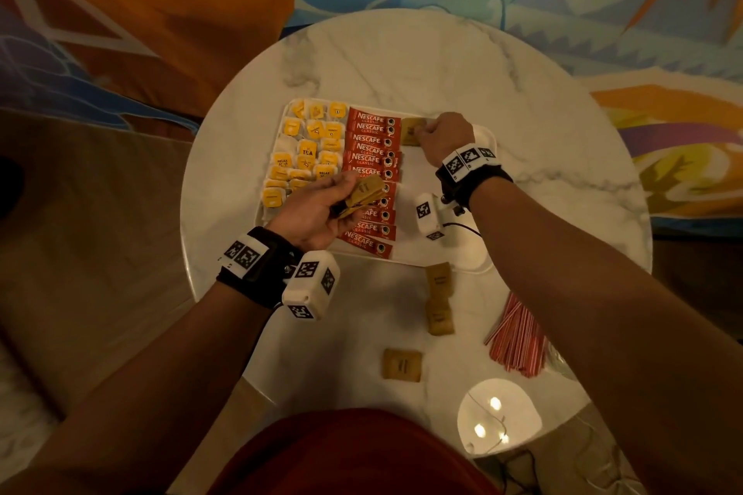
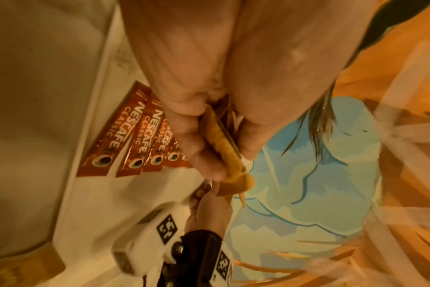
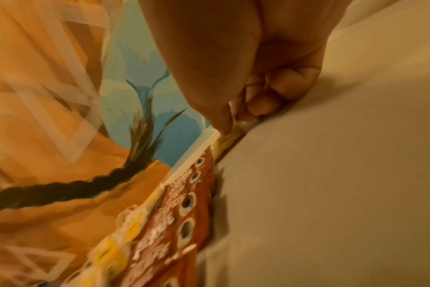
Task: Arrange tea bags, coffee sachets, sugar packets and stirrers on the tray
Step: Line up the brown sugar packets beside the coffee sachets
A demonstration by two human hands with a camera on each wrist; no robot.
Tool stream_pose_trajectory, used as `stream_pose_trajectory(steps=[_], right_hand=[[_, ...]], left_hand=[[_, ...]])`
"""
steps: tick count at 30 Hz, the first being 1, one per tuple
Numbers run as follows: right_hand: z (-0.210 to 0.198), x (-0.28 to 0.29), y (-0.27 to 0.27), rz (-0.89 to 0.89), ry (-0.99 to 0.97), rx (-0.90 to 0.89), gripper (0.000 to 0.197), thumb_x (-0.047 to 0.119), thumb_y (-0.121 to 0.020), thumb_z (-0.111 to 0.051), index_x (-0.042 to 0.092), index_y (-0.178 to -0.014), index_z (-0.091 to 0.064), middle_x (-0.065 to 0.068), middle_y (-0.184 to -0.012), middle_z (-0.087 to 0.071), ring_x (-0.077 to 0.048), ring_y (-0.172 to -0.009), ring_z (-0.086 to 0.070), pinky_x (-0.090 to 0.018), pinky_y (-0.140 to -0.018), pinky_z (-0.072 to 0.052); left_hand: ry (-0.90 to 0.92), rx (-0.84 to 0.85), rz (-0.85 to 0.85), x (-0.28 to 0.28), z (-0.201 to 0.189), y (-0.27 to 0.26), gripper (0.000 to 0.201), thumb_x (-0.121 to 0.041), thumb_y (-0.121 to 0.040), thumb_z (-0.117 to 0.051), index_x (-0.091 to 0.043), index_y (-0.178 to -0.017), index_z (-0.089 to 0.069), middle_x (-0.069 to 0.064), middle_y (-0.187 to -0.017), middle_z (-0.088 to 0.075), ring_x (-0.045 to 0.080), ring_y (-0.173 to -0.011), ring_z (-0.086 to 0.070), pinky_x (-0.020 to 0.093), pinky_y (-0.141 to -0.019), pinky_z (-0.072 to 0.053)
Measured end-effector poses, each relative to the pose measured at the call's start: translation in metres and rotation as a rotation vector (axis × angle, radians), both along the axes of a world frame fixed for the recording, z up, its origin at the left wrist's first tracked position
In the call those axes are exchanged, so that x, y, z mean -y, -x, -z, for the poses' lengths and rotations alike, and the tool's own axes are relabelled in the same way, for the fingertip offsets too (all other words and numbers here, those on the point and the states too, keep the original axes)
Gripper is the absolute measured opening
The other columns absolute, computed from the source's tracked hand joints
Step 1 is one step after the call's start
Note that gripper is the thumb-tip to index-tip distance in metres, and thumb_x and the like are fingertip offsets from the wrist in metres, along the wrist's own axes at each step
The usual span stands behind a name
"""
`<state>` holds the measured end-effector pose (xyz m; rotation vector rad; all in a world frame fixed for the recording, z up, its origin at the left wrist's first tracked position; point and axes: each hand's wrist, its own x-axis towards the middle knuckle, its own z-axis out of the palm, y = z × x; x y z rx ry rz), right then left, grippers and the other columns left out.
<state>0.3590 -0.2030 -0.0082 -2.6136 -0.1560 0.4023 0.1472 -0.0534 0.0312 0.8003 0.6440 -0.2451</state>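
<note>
Round and marble-topped, the table [image 1: 402, 52] under my arms carries a white tray [image 1: 480, 253]. My right hand [image 1: 446, 137] is down at the tray's far edge, fingertips pinching a brown sugar packet [image 1: 410, 131] that lies flat on the tray, just beside the top of the coffee sachets [image 1: 372, 157]. Those red sachets run in one column between my two hands, and the yellow tea bags [image 1: 305, 149] fill the space beyond my left hand [image 1: 317, 213]. That hand hovers over the near part of the column, fingers and thumb curled round a small bundle of sugar packets [image 1: 364, 193]; the left wrist view shows them pinched edge-on. Nearer to me, off the tray and between my forearms, three more brown packets [image 1: 438, 297] lie loose on the marble, one of them touching the tray's rim. Red-and-white stirrers [image 1: 518, 338] lie in a heap beside my right forearm.
</note>
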Motion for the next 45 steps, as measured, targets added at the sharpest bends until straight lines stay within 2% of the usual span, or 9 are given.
stream_pose_trajectory(steps=[4,7,11,21,25,29,32,36,45], right_hand=[[-0.017,0.001,0.036,-0.15,-0.078,0.063,0.017,0.036,-0.095,-0.062,0.019,-0.098,-0.064,0.01,-0.086,-0.061,-0.006,-0.073,-0.056,-0.021,-0.061,-0.04],[-0.027,0.001,0.083,-0.542,-0.09,-0.013,0.007,0.032,-0.093,-0.067,0.027,-0.096,-0.07,0.01,-0.098,-0.068,-0.009,-0.087,-0.063,-0.028,-0.078,-0.053],[-0.028,0.004,0.128,-0.944,0.076,0.006,0.02,0.038,-0.092,-0.066,0.03,-0.107,-0.074,0.01,-0.108,-0.071,-0.012,-0.094,-0.065,-0.032,-0.08,-0.054],[-0.023,0.005,0.145,-1.02,0.185,0.042,0.026,0.035,-0.096,-0.059,0.037,-0.118,-0.072,0.011,-0.117,-0.07,-0.016,-0.104,-0.064,-0.034,-0.085,-0.054],[-0.022,0.012,0.145,-0.884,0.022,0.007,0.024,0.041,-0.097,-0.059,0.031,-0.114,-0.073,0.007,-0.11,-0.072,-0.015,-0.094,-0.066,-0.032,-0.078,-0.053],[-0.032,0.021,0.138,-0.435,-0.359,-0.152,0.033,0.038,-0.104,-0.049,0.018,-0.088,-0.07,-0.004,-0.081,-0.071,-0.014,-0.066,-0.063,-0.031,-0.066,-0.049],[-0.042,0.021,0.141,-0.218,-0.591,-0.373,0.042,0.045,-0.103,-0.05,0.011,-0.096,-0.074,-0.01,-0.082,-0.073,-0.012,-0.06,-0.061,-0.027,-0.057,-0.049],[-0.037,0.021,0.144,-0.202,-0.709,-0.351,0.018,0.024,-0.096,-0.067,0.011,-0.106,-0.074,0.012,-0.071,-0.07,-0.003,-0.059,-0.061,-0.015,-0.055,-0.048],[-0.033,0.024,0.133,0.01,-0.829,-0.236,0.016,0.01,-0.096,-0.066,0.004,-0.111,-0.064,-0.003,-0.079,-0.069,-0.004,-0.061,-0.064,-0.014,-0.054,-0.047]], left_hand=[[-0.055,0.004,-0.042,-0.007,0.002,0.003,0.037,-0.023,-0.098,-0.058,-0.007,-0.132,-0.059,0.008,-0.107,-0.071,0.017,-0.087,-0.069,0.021,-0.058,-0.056],[-0.071,0.017,-0.063,-0.016,0.004,0.006,0.023,-0.023,-0.1,-0.056,-0.012,-0.118,-0.065,0.005,-0.101,-0.073,0.015,-0.083,-0.068,0.02,-0.059,-0.056],[-0.095,0.01,-0.105,-0.022,0.004,0.009,0.02,-0.022,-0.1,-0.057,-0.014,-0.118,-0.063,0.003,-0.099,-0.072,0.013,-0.082,-0.068,0.02,-0.056,-0.055],[-0.193,0.02,-0.111,-0.015,0.009,0.018,0.011,-0.016,-0.101,-0.056,-0.016,-0.108,-0.064,0.002,-0.096,-0.072,0.014,-0.085,-0.068,0.023,-0.06,-0.056],[-0.256,0.041,-0.08,-0.011,0.01,0.017,0.011,-0.014,-0.1,-0.057,-0.018,-0.108,-0.064,0.001,-0.097,-0.071,0.013,-0.085,-0.069,0.025,-0.061,-0.055],[-0.308,0.066,-0.083,-0.007,0.01,0.015,0.011,-0.012,-0.1,-0.057,-0.02,-0.102,-0.065,-0.002,-0.09,-0.073,0.01,-0.079,-0.07,0.026,-0.064,-0.056],[-0.365,0.089,-0.075,-0.002,0.013,0.011,0.012,-0.011,-0.1,-0.058,-0.017,-0.106,-0.066,0.005,-0.099,-0.073,0.017,-0.09,-0.07,0.032,-0.075,-0.058],[-0.419,0.119,-0.07,0.005,0.013,0.007,0.019,-0.006,-0.096,-0.063,-0.008,-0.114,-0.065,0.013,-0.106,-0.072,0.023,-0.093,-0.071,0.036,-0.074,-0.058],[-0.411,0.073,0.076,0.014,0.011,-0.002,0.019,-0.012,-0.094,-0.068,-0.01,-0.112,-0.072,0.009,-0.105,-0.077,0.016,-0.09,-0.074,0.027,-0.074,-0.06]])
